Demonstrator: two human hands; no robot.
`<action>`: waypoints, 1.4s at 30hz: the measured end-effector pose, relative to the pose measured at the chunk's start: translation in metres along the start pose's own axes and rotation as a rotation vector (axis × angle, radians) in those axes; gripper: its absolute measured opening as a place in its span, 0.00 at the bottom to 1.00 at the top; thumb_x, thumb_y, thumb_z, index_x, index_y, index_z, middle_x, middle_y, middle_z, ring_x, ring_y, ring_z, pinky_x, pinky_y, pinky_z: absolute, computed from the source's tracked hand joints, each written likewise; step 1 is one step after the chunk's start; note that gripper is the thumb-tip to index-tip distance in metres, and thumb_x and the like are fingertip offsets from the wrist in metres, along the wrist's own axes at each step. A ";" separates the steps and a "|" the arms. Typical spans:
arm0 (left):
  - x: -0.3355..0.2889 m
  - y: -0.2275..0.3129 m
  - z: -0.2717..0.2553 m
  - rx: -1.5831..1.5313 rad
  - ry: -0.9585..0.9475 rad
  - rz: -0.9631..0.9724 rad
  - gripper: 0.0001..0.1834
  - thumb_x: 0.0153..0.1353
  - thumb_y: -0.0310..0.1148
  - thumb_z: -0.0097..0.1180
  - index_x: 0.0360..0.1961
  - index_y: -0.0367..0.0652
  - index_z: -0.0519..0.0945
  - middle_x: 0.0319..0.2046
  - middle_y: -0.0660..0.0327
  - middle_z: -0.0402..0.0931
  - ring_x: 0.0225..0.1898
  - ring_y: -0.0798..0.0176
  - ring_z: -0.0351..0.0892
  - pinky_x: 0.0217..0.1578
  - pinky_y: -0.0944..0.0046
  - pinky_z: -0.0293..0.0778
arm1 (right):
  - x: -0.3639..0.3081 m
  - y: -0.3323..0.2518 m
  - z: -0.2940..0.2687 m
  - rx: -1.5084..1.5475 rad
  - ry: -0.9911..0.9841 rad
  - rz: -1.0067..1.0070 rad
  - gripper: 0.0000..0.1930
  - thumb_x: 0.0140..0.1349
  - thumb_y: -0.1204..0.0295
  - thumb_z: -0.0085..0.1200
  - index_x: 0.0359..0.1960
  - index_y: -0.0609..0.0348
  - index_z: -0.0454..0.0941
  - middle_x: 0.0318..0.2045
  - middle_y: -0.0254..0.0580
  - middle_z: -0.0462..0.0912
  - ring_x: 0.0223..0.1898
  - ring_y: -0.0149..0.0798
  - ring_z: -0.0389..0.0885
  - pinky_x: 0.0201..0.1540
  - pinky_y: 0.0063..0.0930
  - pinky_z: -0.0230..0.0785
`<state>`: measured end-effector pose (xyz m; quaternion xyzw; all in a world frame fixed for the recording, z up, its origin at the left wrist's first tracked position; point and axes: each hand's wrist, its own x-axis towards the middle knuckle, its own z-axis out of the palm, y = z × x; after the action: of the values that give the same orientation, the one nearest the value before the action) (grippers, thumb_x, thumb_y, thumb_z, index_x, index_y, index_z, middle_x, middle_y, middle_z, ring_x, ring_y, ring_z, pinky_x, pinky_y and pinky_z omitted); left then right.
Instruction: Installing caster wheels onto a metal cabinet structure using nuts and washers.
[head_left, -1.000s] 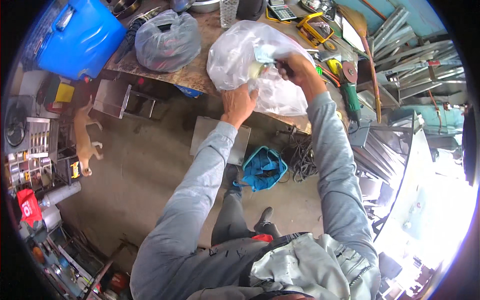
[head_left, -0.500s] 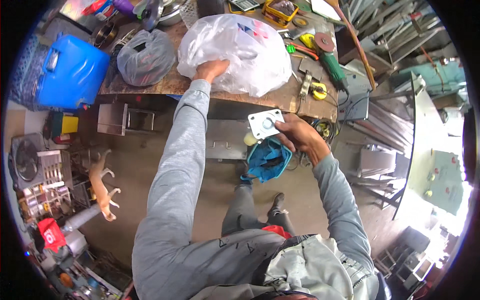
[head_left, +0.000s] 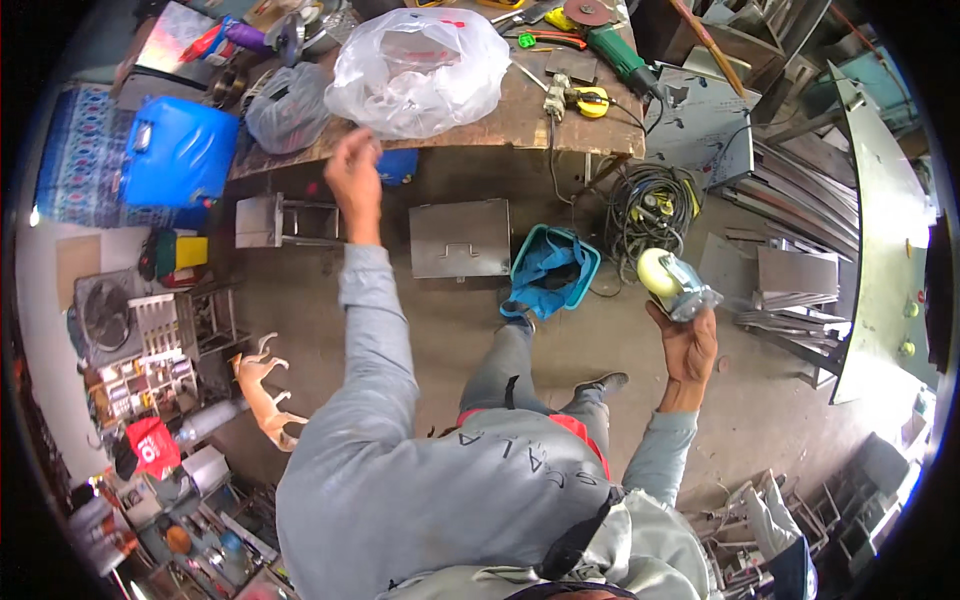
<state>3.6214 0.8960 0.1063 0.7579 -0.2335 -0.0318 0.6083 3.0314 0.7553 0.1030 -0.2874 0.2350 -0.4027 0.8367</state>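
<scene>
My right hand (head_left: 690, 345) is closed around a caster wheel (head_left: 678, 283), out to the right over the floor. The caster has a cream wheel and a shiny metal mounting plate, seen tilted. In front of the workbench edge, my left hand (head_left: 356, 185) is raised with its fingers loosely bent and slightly blurred; nothing shows in it. Just beyond it, a large clear plastic bag (head_left: 420, 75) lies on the workbench (head_left: 480, 133). What the bag holds is hard to make out.
A grey plastic bag (head_left: 288, 108) and a blue jerrycan (head_left: 180, 150) are at left. On the bench lies a green angle grinder (head_left: 620, 60). Below are a metal box (head_left: 460, 238), a blue bin (head_left: 555, 270) and coiled cables (head_left: 650, 210). A dog (head_left: 265, 400) lies on the floor.
My left hand has come off the clear bag and drawn back toward me. My right hand has swung right and down with the caster, now turned wheel up. My view has shifted.
</scene>
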 end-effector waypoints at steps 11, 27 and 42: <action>-0.522 0.228 0.218 -0.552 -1.095 -0.685 0.30 0.78 0.47 0.62 0.71 0.39 0.78 0.55 0.53 0.87 0.51 0.58 0.89 0.50 0.55 0.86 | -0.216 -0.165 -0.151 0.263 -0.056 -0.190 0.27 0.77 0.61 0.62 0.72 0.59 0.74 0.79 0.58 0.70 0.77 0.57 0.72 0.77 0.67 0.65; -0.970 0.513 0.568 -0.564 -1.836 -1.226 0.25 0.84 0.56 0.50 0.57 0.44 0.82 0.42 0.60 0.89 0.35 0.61 0.88 0.28 0.60 0.83 | -0.499 -0.487 -0.392 -0.050 0.768 -0.590 0.15 0.85 0.74 0.48 0.68 0.64 0.74 0.57 0.49 0.85 0.55 0.38 0.88 0.55 0.41 0.90; -1.195 0.702 0.890 -0.586 -1.972 -1.008 0.25 0.85 0.53 0.50 0.57 0.39 0.80 0.43 0.53 0.88 0.31 0.55 0.88 0.27 0.60 0.84 | -0.676 -0.690 -0.627 -0.059 1.256 -0.690 0.30 0.63 0.85 0.47 0.70 0.72 0.75 0.62 0.61 0.83 0.57 0.56 0.90 0.60 0.49 0.88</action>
<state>2.0426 0.4517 0.2524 0.2397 -0.2621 -0.9056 0.2319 1.8861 0.7669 0.2208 -0.0816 0.5786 -0.7272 0.3601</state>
